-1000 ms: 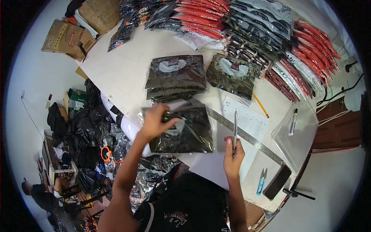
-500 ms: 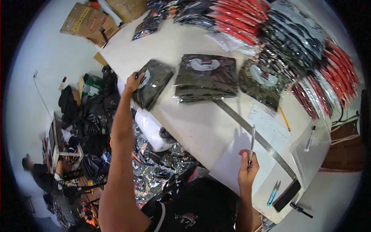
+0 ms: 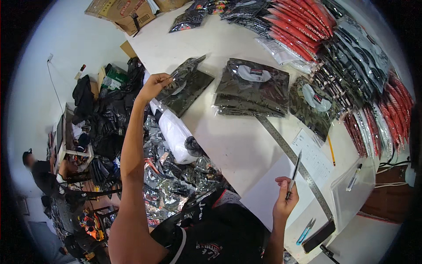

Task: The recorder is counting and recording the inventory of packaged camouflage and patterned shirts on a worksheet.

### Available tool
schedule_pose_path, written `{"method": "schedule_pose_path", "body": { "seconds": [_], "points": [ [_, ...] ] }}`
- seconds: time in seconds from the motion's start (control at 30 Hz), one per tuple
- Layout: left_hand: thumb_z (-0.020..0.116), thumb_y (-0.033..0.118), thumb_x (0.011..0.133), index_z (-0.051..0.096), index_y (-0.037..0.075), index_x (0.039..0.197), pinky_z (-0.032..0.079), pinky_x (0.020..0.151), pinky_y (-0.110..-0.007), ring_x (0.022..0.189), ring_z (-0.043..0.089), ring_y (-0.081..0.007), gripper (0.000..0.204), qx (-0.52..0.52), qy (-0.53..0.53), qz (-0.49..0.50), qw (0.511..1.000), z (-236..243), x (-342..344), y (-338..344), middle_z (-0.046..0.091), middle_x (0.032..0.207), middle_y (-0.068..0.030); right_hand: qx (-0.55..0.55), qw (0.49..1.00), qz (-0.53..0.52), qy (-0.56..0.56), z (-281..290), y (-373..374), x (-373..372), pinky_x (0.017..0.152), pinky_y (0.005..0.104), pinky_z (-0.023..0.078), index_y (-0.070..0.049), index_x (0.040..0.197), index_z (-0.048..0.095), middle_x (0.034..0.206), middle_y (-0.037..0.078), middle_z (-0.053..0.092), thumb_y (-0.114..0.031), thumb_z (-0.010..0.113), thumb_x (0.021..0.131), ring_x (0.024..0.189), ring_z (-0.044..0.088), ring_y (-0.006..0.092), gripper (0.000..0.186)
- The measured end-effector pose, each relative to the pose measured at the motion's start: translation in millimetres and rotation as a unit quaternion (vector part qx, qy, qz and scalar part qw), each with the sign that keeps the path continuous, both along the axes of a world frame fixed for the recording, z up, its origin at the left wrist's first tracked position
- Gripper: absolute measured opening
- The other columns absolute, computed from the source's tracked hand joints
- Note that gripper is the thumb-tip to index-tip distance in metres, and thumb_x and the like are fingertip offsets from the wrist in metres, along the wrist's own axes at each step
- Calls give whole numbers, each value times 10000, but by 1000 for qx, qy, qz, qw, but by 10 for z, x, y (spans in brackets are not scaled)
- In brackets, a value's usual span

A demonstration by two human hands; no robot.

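My left hand [image 3: 154, 86] pinches the edge of a dark camouflage garment in a clear plastic bag [image 3: 193, 93] at the table's left side. The upper part of that bag is lifted and folded over; the rest lies on another dark bagged piece or on itself, I cannot tell which. In my right hand [image 3: 286, 203] is a silver pen [image 3: 296, 169], tip pointing up, above white paper [image 3: 263, 187]. A stack of bagged camouflage garments [image 3: 252, 90] lies in the middle, with another bagged camouflage garment [image 3: 313, 110] to its right.
A steel ruler [image 3: 290, 154] crosses a written sheet [image 3: 313, 154]. Nearby lie a yellow pencil [image 3: 331, 150], a marker [image 3: 354, 177], blue snips [image 3: 305, 232] and a phone [image 3: 319, 236]. Red bagged garments [image 3: 299, 26] are piled at the back right. Bagged goods [image 3: 176, 180] fill the space below the table's left edge.
My left hand has raised the edge of the bagged garment, which lay flat before and is now bent up. The pen stays in my right hand, tilted slightly more. The view has shifted.
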State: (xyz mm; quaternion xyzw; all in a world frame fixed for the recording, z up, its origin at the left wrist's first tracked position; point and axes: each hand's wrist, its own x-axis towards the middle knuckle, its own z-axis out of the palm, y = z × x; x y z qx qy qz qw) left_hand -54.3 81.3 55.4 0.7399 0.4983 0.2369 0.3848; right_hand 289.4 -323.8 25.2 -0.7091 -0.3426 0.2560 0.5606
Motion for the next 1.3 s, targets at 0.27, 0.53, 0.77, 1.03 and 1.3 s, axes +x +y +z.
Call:
{"method": "schedule_pose_path", "body": {
  "seconds": [0.27,0.53,0.77,1.03,1.3],
  "points": [
    [716,132,852,653,10,1145,523,747,-308,858,674,-185,324,140,45,-91,985,-298,297,-291,691,988,-93,-6,999,-22,36,-43,0,63,792,299,468,18,931,634,895,79,667,-171,515,1004,840,592,144,235],
    [753,151,737,705,37,979,536,726,-422,761,660,-385,272,298,215,59,928,-480,482,-564,695,830,-175,27,997,-13,69,-123,-103,46,803,292,469,23,925,624,888,85,665,-167,517,1002,851,595,149,232],
    [730,46,826,599,-31,727,309,550,-258,608,337,-60,182,103,-29,34,994,48,215,-135,401,616,54,3,997,3,71,-145,-183,60,797,287,459,21,915,634,884,71,666,-149,520,996,832,579,130,221],
    [703,29,855,683,-33,858,343,561,-239,625,405,-38,65,70,-89,6,994,-87,419,-195,506,669,77,-3,998,16,66,-138,-121,64,792,275,446,18,911,636,876,60,665,-139,516,994,821,562,119,215],
    [827,460,693,614,89,1260,494,907,-406,1056,633,-349,711,390,86,-43,916,-75,1304,-623,673,1120,-189,-6,996,16,84,-129,-73,47,806,281,461,23,925,644,885,62,672,-154,490,1008,842,578,124,249]
  ]
}}
